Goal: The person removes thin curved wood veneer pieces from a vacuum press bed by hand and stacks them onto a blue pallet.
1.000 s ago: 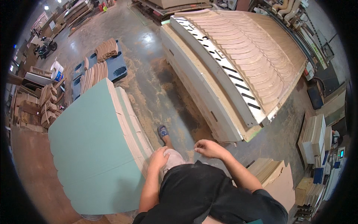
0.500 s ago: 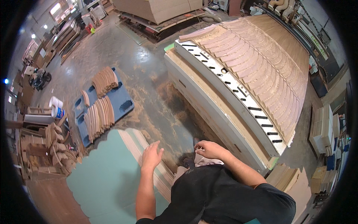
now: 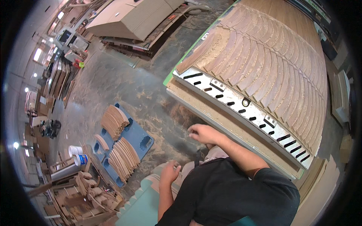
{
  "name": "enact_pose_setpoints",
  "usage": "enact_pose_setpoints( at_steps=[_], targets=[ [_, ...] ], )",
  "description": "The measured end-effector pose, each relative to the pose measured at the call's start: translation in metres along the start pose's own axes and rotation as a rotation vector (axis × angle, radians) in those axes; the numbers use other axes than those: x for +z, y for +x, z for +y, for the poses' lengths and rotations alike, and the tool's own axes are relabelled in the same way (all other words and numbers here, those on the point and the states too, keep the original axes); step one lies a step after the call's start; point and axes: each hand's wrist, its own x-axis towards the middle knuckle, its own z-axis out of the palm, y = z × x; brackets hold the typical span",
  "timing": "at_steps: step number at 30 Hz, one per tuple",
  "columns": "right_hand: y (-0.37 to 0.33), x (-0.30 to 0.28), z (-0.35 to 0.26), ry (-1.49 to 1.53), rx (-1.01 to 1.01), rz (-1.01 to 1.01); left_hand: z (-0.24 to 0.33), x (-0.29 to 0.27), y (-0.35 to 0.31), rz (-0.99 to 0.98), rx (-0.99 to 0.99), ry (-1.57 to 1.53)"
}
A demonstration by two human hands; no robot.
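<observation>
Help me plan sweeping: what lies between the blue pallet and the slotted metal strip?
Head view: from the blue pallet, sawdusty floor, then a tan ledge before the slotted metal strip. The right hand shows over that stretch.

**Sawdust (image 3: 152,107) Across a Grey Floor (image 3: 109,81)**

From where I stand, the ground is smooth and dark, scuffed all over, with pale brown dust lying in swirls and streaks. Along the left edge runs a greyish wall (image 3: 20,66), small lamps (image 3: 60,15) glowing near it beside a bright rectangle (image 3: 37,54); window or light panel, I can't tell. At the far end, a bulky block of tan boards (image 3: 147,19) sits on a low, dark platform (image 3: 164,37). Nearer on the left, there's a dark scooter (image 3: 50,129), then white buckets (image 3: 75,150) and a jumble of wood scraps (image 3: 90,184). Over on the right, pale panels (image 3: 340,94) stand in a stack.
</observation>
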Motion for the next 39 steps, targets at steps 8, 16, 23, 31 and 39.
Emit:
enact_pose_setpoints(
  at_steps=[8, 16, 23, 31, 39],
  targets=[
    [0.06, -0.078, 0.003, 0.169, 0.299, 0.332, 0.096, -0.144, 0.209, 0.277, 0.435, 0.082],
    [0.076, -0.063, -0.015, 0.214, 0.538, 0.742, 0.259, -0.163, 0.44, 0.422, 0.902, 0.034],
    [0.078, -0.024, -0.069, 0.257, 0.691, 0.795, 0.33, -0.118, 0.498, 0.272, 0.975, 0.284],
    [0.078, 0.0, -0.065, 0.417, 0.768, 1.0, 0.336, -0.128, 0.512, 0.195, 0.978, 0.311],
    [0.062, -0.048, -0.054, 0.422, 0.636, 0.958, 0.361, -0.136, 0.501, 0.137, 0.854, 0.317]
  ],
)
